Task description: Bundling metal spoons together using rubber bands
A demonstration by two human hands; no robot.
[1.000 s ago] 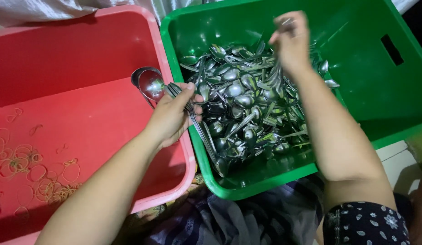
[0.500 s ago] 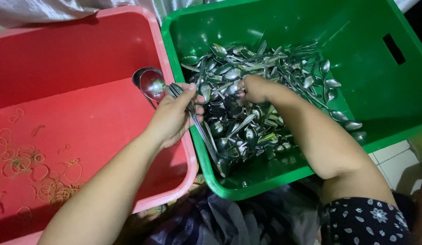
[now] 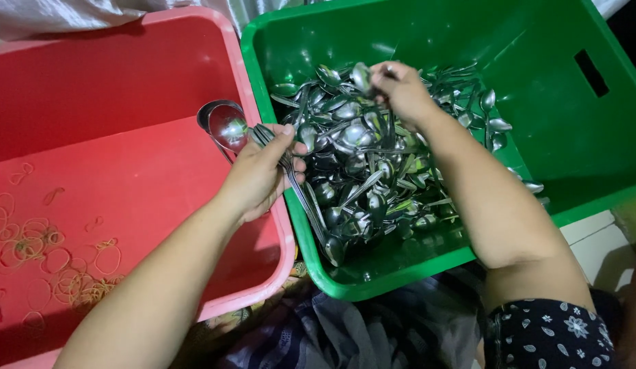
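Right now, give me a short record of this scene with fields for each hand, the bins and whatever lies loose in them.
left hand: left hand grips a bunch of spoons by the handles, bowls over the red bin
right hand: right hand lifts one spoon above the pile
green bin: green bin holds a pile of metal spoons
red bin: red bin to the left, beside the green one
loose items: rubber bands scattered on the red bin's floor

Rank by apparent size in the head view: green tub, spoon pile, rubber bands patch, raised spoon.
1. green tub
2. spoon pile
3. rubber bands patch
4. raised spoon
The tub runs off frame, so its full size is unsure.
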